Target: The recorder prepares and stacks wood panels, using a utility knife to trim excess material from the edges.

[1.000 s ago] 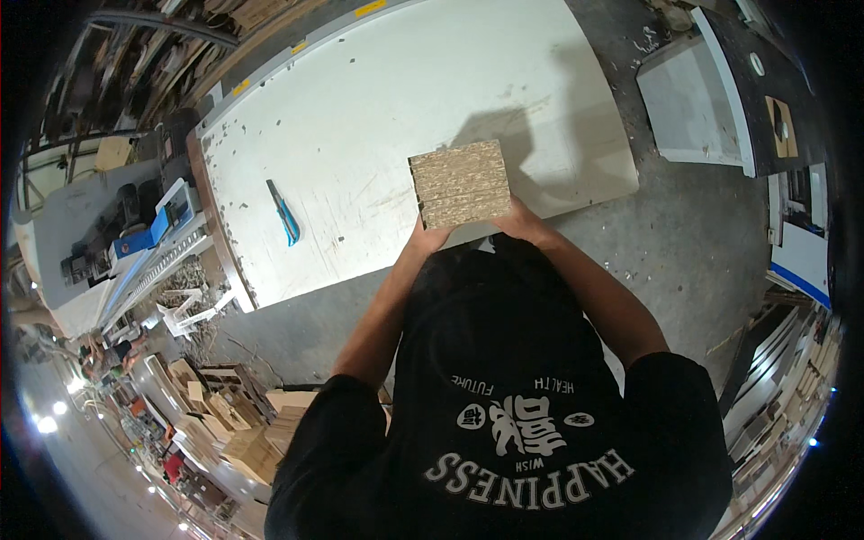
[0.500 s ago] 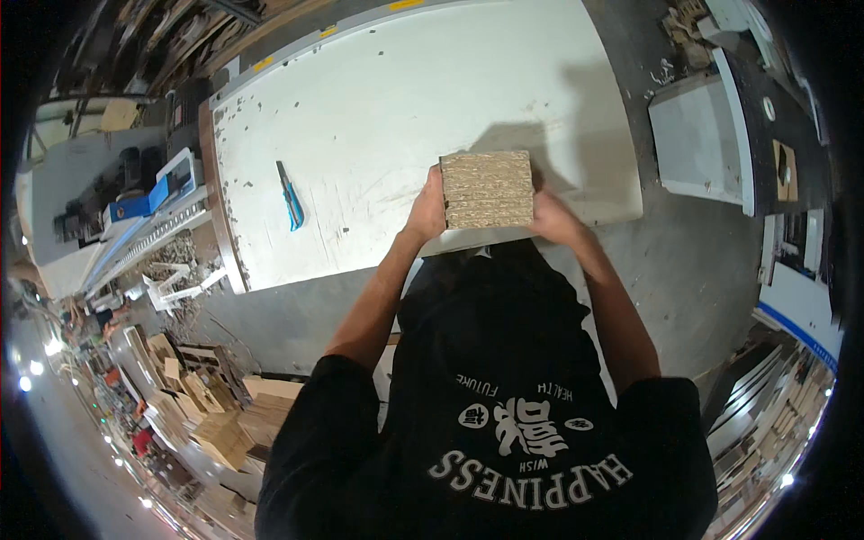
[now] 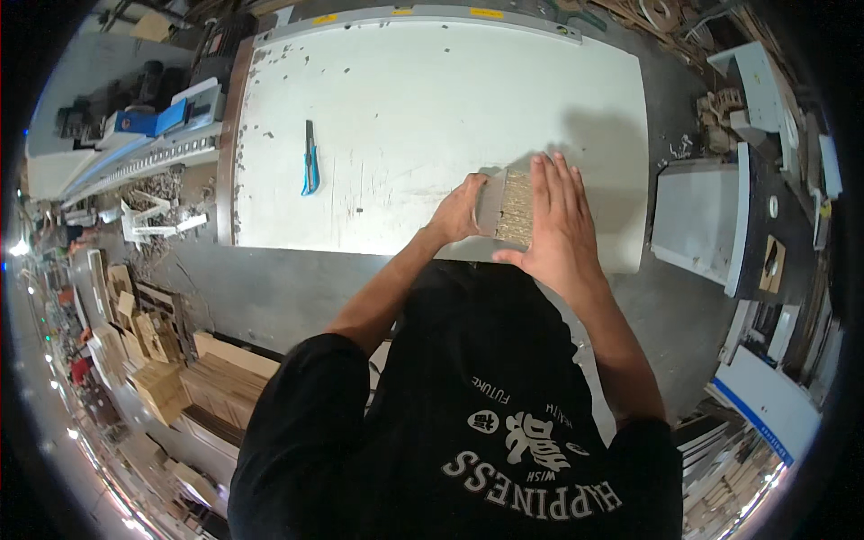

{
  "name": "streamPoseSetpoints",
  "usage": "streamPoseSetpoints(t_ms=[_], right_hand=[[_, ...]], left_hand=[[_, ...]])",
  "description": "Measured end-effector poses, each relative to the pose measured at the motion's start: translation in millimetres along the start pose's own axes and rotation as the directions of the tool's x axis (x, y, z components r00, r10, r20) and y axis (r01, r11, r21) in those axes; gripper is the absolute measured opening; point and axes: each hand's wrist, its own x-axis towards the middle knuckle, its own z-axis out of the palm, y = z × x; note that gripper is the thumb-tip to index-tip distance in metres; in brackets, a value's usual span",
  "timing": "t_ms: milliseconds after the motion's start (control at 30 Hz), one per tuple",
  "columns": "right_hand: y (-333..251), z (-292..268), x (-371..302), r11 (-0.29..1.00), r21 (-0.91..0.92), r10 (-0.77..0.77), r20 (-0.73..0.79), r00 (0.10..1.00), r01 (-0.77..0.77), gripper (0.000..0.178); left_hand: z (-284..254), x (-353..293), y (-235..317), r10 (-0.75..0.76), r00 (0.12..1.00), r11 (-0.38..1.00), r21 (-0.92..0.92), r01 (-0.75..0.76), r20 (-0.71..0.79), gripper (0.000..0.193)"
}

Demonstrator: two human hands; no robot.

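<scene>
Near the front edge of the white worktable point(image 3: 387, 108), a stack of small particle-board pieces point(image 3: 516, 211) shows its rough tan layered edges and a smooth greyish face on the left. My left hand point(image 3: 457, 214) grips that left side, thumb and fingers bent around it. Flat against the right part lies my right hand point(image 3: 565, 229), its fingers stretched out and its thumb apart, covering some of the stack. A blue utility knife point(image 3: 310, 166) rests on the table to the left, away from both hands.
A metal straightedge point(image 3: 423, 13) runs along the table's far edge. At right stands a grey-white cabinet-like box point(image 3: 697, 225). Blue and grey machinery point(image 3: 153, 121) is on the left, with wood offcuts point(image 3: 162, 378) stacked at lower left.
The stack has turned, so its left face now shows. My right hand has moved from its right side to lie flat over it. The whole view has shifted and rotated.
</scene>
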Motion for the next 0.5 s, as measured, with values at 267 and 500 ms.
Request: streamPoseSetpoints(t_ms=[267,500], right_hand=[[12.1,18.3,-1.8,0.99,-0.14,-0.022,-0.04,0.999,0.016,0.119],[5.9,10.7,-3.5,0.982,-0.188,0.0,-0.017,1.0,-0.003,0.112]], left_hand=[[-31.2,-10.6,0.1,0.217,0.974,0.916,0.332,-0.224,0.058,0.088],[-195.7,-61.1,-110.9,-0.151,0.477,0.609,0.299,0.735,-0.866,0.057]])
